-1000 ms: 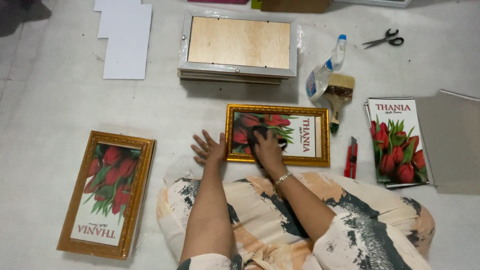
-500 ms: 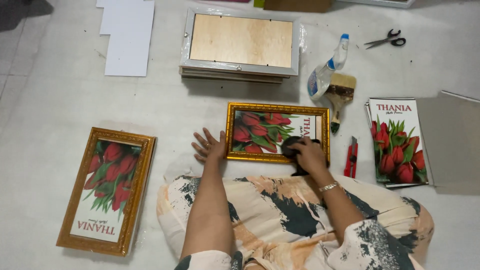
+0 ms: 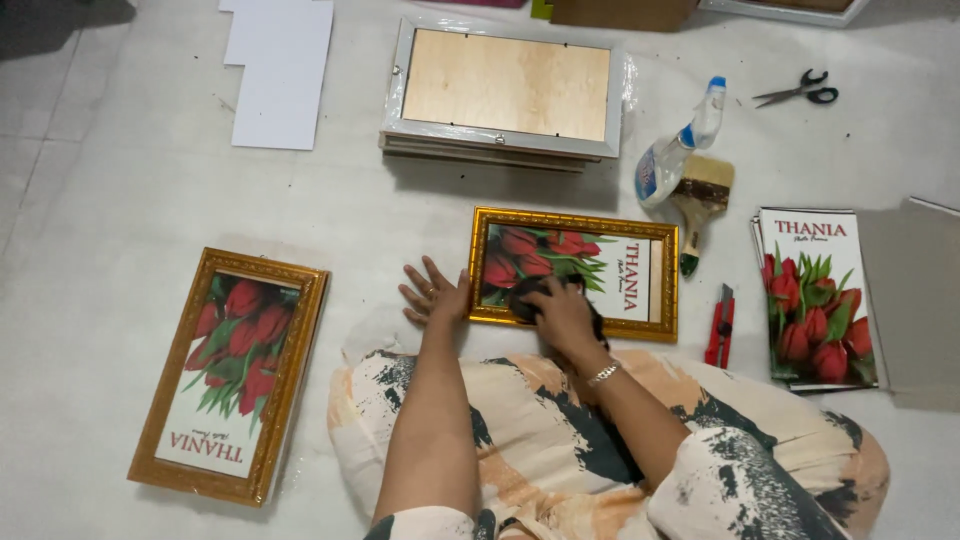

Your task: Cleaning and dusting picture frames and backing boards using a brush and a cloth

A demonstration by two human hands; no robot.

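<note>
Lying flat on the white floor before the knees, the gold-framed red tulip picture (image 3: pixel 573 272) is steadied by the flat, released left hand (image 3: pixel 434 295) while the right hand (image 3: pixel 562 315) grasps a dark cloth (image 3: pixel 528 296); rigid, likely fragile glazing, hold by frame edges.

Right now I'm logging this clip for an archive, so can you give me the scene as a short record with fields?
Setting: pale floor, person seated
Left hand: flat on the floor, at the left edge of the gold frame
Right hand: pressing a dark cloth on the frame's glass
Frame content: red tulip print
Left of person: second gold frame
Above: stacked pale frames
Right: spray bottle, brush, red cutter, scissors, tulip prints
</note>
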